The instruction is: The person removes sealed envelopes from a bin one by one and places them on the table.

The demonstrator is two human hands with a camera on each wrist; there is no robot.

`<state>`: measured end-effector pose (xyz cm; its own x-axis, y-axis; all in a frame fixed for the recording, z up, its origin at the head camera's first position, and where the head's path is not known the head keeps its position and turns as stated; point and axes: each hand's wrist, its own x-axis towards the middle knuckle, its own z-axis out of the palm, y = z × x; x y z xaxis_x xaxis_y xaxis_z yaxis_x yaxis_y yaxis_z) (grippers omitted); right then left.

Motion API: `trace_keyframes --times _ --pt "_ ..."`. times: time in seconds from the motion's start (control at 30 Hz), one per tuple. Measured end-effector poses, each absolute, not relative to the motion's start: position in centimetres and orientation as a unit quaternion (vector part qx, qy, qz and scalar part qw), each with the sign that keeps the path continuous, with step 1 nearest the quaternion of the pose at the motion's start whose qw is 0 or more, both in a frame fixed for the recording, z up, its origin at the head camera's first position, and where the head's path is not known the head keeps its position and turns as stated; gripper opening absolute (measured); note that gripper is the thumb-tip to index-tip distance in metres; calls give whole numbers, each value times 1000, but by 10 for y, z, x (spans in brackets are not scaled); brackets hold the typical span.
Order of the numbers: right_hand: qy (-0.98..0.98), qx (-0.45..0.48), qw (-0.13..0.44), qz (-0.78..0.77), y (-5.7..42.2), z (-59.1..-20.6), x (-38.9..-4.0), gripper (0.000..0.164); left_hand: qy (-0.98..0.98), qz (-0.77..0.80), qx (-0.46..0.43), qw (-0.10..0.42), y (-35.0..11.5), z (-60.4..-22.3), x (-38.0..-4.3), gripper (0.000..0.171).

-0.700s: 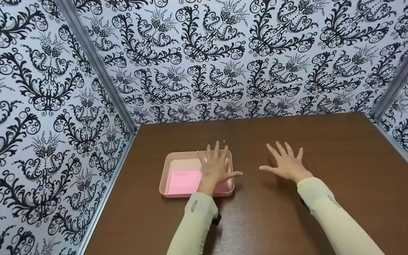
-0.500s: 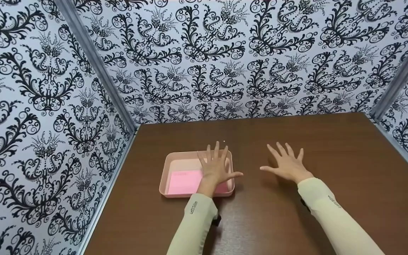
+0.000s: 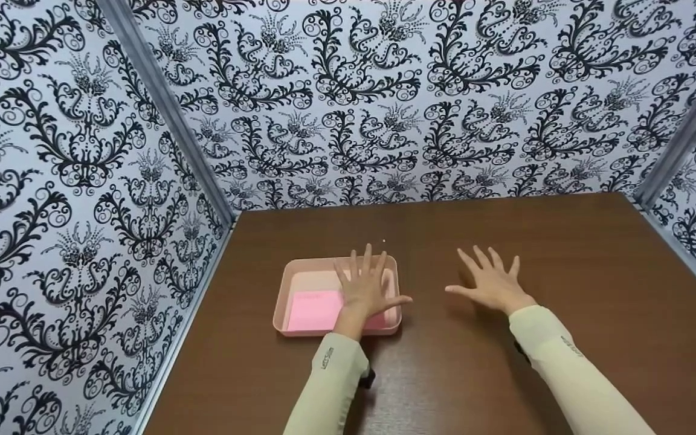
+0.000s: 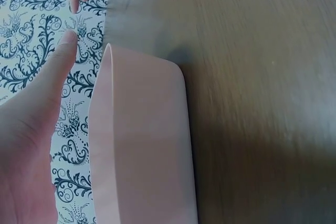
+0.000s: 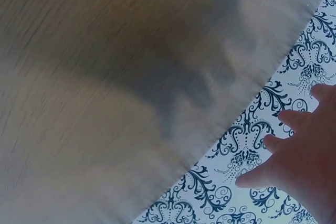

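A shallow, light pink tray (image 3: 284, 296) with rounded corners stands on the brown table. Flat inside it lies a bright pink rectangular piece (image 3: 313, 310), partly covered by my left hand in the head view. My left hand (image 3: 362, 292) hovers over the tray's right half, palm down, fingers spread and thumb out to the right. The left wrist view shows the tray's outer wall (image 4: 149, 140) beside that hand. To the right, my right hand (image 3: 493, 285) is held above bare wood, its fingers spread too. Neither hand holds anything.
The wooden table (image 3: 444, 374) reaches back to a patterned wall (image 3: 372, 121). Another patterned panel (image 3: 82, 199) and a grey metal post (image 3: 167, 109) border it on the left. The right hand's shadow (image 5: 184, 77) falls on the tabletop.
My left hand has shifted very slightly left and down in the head view. The right hand stays almost where it was, and the head view itself moves a little.
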<state>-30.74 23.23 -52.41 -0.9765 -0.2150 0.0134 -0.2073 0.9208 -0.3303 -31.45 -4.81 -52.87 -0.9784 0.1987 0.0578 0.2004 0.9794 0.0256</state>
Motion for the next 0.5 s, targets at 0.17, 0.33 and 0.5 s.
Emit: trace_keyframes --times 0.17,0.33,0.5 --pt "980 -106 16 -171 234 -525 -307 101 -994 -24 -105 28 -50 -529 -312 119" --pt "979 -104 16 -173 235 -527 -306 103 -994 -24 -100 24 -50 -530 -310 118" --pt "978 -107 12 -176 236 -530 -305 99 -995 -19 -97 20 -51 -533 -309 117"
